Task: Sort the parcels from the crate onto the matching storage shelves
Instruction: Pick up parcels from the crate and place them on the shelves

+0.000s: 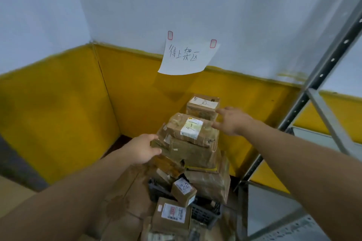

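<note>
Left hand (145, 148) is gripping a lower parcel (194, 153); right hand (233, 121), spread wide, is reaching to grasp the labelled parcel (193, 129).

A handwritten paper sign (188, 55) taped to the wall (235, 15).

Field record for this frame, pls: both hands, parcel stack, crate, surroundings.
left hand: grips left end of a taped parcel mid-stack
right hand: open, fingers spread, at right edge of top parcel; contact unclear
top parcel: white label with handwritten marks
rear parcel: behind top parcel, near yellow wall
crate: black, partly hidden by parcels
sign: handwritten paper taped to wall
shelf rack: metal, at right
</note>
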Tool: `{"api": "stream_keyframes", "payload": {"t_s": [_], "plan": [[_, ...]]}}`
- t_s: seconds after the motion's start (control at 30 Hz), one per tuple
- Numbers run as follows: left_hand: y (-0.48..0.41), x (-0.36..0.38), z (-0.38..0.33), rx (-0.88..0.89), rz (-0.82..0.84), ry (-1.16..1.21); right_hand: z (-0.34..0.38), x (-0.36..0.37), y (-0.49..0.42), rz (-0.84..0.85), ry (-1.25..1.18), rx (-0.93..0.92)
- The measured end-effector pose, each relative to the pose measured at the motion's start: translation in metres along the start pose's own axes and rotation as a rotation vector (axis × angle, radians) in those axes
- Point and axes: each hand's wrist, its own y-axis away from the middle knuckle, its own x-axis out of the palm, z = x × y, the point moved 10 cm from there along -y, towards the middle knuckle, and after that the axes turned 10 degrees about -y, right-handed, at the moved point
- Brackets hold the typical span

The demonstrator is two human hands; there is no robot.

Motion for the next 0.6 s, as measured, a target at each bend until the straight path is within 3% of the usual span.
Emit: {"api": "stream_keyframes", "payload": {"t_s": [0.3,0.43,0.6], "plan": [[-0.121,0.005,-0.034,-0.022,-0.025,0.177,-0.034,0.040,-0.116,0.014,-0.215,0.008],[-0.178,0.019,-0.026,-0.154,-0.098,0.505,-0.046,0.058,-0.150,-0.058,-0.389,0.069],[-0.216,0.075,0.003,-0.337,-0.005,0.890,-0.057,0.083,-0.182,-0.125,-0.633,0.174]]}}
